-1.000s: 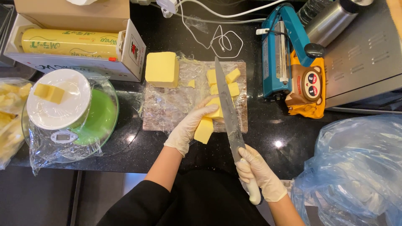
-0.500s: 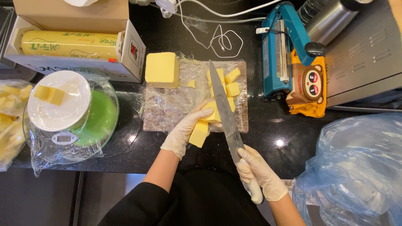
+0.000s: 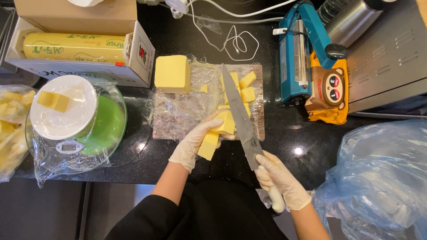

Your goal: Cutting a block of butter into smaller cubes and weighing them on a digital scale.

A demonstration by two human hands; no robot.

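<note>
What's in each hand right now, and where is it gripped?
Right hand grips the knife by its handle; left hand holds a butter stick around its upper end.

On the left, a wrapped green kitchen scale (image 3: 89, 129) with 2 yellow cubes (image 3: 54, 100). Behind it, a cardboard box (image 3: 80, 18) and a yellow film roll (image 3: 73, 46). On the right, a blue heat sealer (image 3: 296, 58), white cable (image 3: 235, 42), and blue plastic bag (image 3: 378, 178).

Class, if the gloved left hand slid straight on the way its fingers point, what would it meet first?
Probably the long steel knife blade: the left hand points right across the yellow butter stick, blade just beyond; depth unclear.
</note>
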